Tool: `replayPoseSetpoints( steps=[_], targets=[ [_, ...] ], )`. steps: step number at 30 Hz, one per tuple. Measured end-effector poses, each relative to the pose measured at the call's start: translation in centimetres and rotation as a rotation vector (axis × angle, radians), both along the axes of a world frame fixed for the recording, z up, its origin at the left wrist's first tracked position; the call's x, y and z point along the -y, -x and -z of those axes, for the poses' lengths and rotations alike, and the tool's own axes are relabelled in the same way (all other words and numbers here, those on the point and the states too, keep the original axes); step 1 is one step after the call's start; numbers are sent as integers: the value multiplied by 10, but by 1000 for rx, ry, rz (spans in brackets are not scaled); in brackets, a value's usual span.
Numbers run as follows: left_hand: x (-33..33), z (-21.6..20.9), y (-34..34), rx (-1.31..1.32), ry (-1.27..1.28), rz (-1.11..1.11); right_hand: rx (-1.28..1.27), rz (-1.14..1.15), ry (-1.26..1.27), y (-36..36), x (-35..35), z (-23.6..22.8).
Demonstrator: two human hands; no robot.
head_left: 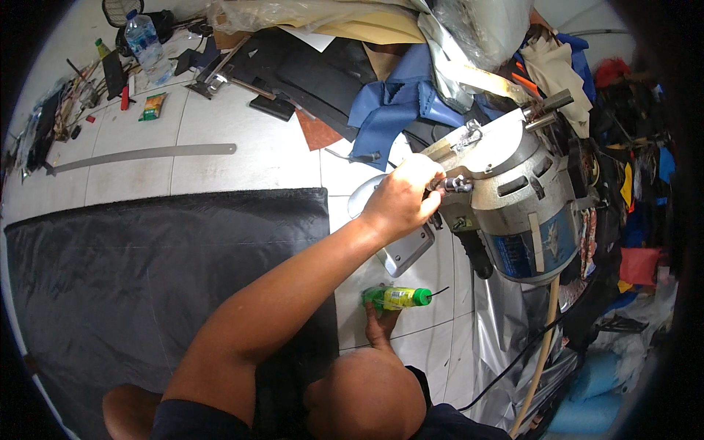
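Toward the far left corner of the white tiled floor [279,163] is a clear bottle with a blue cap [143,37]; nearer lies a green-and-orange packet [152,106], then a long metal strip [150,153]; along the far edge spread dark sheets [315,70], blue material [396,95] and clear plastic [491,26]; by the right edge, a red cloth [640,265] and light-blue rolls [587,414].

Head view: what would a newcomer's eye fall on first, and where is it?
Probably the big grey machine right of centre, with the person's left hand at its near side. Next, perhaps, the green bottle in the right hand, below centre, and the wide black sheet spread across the lower left.
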State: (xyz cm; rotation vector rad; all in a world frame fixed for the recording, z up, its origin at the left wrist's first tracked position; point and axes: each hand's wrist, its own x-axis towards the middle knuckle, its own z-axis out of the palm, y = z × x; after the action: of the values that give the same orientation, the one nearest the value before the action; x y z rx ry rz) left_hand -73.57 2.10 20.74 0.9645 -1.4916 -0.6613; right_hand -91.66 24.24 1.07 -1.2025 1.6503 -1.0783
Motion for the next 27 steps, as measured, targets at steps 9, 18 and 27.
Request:
replayPoseSetpoints(
  steps=[9, 18, 27],
  targets=[
    [5, -4, 1, -15, -57, -3, 82, 21, -31, -14, 3, -14],
    [6, 3, 2, 105, 127, -21, -173, 19, -71, 15, 0, 16],
    [9, 11, 9, -68, 56, -68, 118, -3, -70, -15, -2, -4]
  ],
)
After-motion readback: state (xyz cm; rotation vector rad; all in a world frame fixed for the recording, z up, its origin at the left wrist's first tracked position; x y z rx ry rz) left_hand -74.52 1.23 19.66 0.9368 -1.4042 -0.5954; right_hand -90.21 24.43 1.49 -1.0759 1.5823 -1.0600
